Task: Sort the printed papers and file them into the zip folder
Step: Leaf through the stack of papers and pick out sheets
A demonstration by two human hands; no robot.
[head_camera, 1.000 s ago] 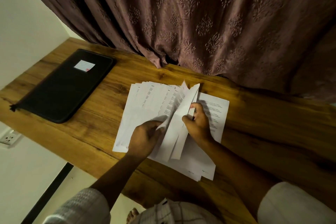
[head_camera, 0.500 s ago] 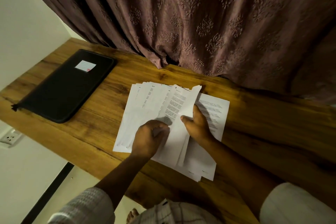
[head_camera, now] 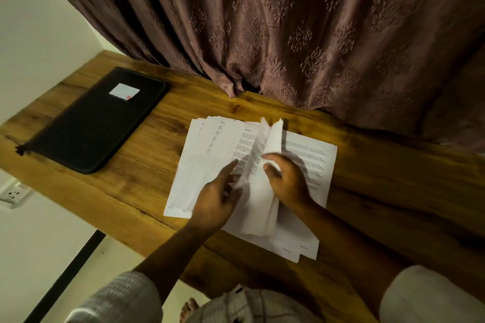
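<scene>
Several printed papers (head_camera: 207,155) lie fanned out on the wooden table (head_camera: 147,191). One printed sheet (head_camera: 315,157) lies flat at the right of the pile. A few raised sheets (head_camera: 265,191) stand curled up in the middle. My right hand (head_camera: 287,181) grips these raised sheets from the right, thumb and fingers curled on them. My left hand (head_camera: 217,199) rests on the fanned papers at the left, fingers stretched toward the raised sheets. A black zip folder (head_camera: 94,123) with a white label lies shut at the table's left end, apart from both hands.
A brown patterned curtain (head_camera: 288,34) hangs along the table's far edge. A white wall socket (head_camera: 13,194) sits below the table's left end. The near table edge runs just below the papers.
A sheet that was held up half a second ago now lies on the left fan. My left hand has uncurled and flattened. My right hand has lifted further sheets upright.
</scene>
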